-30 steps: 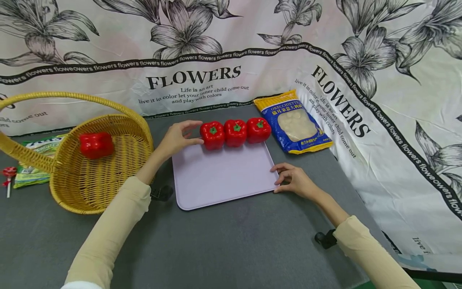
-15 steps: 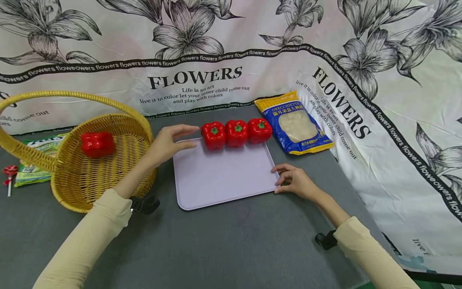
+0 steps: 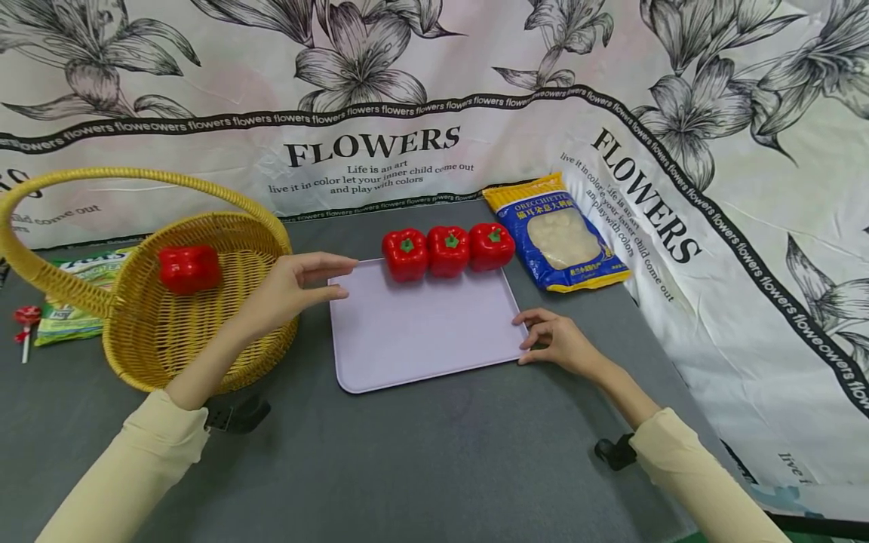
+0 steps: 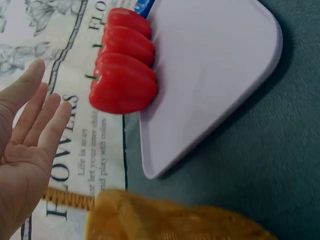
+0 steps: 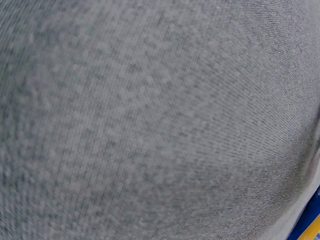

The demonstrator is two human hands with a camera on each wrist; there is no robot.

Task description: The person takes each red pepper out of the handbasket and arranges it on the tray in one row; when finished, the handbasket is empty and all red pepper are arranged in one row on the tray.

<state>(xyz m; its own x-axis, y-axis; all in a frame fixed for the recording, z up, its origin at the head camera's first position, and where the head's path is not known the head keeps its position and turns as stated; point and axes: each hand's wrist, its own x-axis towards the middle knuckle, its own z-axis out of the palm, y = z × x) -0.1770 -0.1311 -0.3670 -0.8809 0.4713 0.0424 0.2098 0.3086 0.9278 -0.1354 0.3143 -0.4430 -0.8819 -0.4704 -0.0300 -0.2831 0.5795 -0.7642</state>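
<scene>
Three red bell peppers (image 3: 449,251) stand in a row along the far edge of a pale lilac tray (image 3: 421,332). My left hand (image 3: 288,290) is empty, fingers extended and thumb apart, between the basket and the tray's left edge. In the left wrist view, that hand (image 4: 30,135) is clear of the peppers (image 4: 124,85). At the tray's near right corner, my right hand (image 3: 557,343) holds the rim with bent fingers and thumb. The yellow wicker basket (image 3: 139,343) has another red bell pepper (image 3: 189,269) lying in it. The right wrist view shows mostly grey cloth, without the hand.
A blue and yellow orecchiette bag (image 3: 558,232) lies right of the peppers. Behind the basket are a green snack bag (image 3: 71,320) and a red lollipop (image 3: 27,318). The basket's tall handle (image 3: 136,174) arches up. A flower-printed cloth (image 3: 380,151) hangs behind the table.
My left hand has drawn back from the leftmost pepper, moving left and nearer toward the basket. The right hand stays at the tray's corner, and the peppers keep their places.
</scene>
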